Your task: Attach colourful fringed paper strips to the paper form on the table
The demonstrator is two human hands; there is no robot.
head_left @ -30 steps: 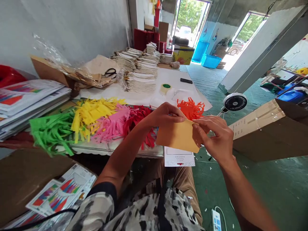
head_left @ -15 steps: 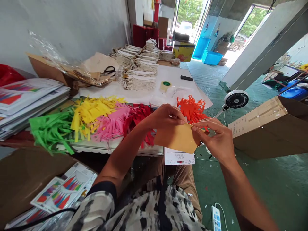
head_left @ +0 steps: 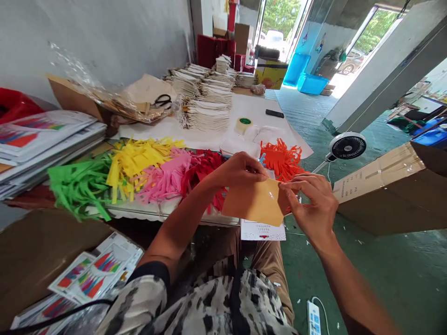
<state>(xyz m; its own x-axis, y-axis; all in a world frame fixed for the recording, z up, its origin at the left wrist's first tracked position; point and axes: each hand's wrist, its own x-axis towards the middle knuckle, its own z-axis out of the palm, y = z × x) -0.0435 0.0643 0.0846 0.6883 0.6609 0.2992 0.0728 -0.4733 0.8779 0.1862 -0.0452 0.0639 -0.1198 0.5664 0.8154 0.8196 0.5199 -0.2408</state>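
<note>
A tan-orange sheet of paper [head_left: 253,202] hangs between my two hands above the table's front edge. Its upper edge is pinched in my left hand [head_left: 244,168], fingers curled in. At the upper right corner my right hand [head_left: 312,197] grips the same sheet between thumb and fingertips. Below it a white printed card [head_left: 263,231] reading "tassel bunting" juts past the table edge. Beyond my hands lies an orange-red tissue tassel [head_left: 281,158]. Left of them are dark red [head_left: 199,170], pink [head_left: 166,173], yellow [head_left: 136,163] and green [head_left: 82,184] tassel bundles.
Stacks of white paper pieces [head_left: 207,114], a tape roll [head_left: 243,124], scissors [head_left: 162,101] and a dark phone-like object [head_left: 274,113] are on the table. A fan [head_left: 348,146] and a large carton [head_left: 387,190] stand right. Printed packs [head_left: 87,277] lie lower left.
The camera view has shifted slightly, moving the surroundings rightward. Both hands still grip the paper sheet; my right fingers have shifted a little along its edge.
</note>
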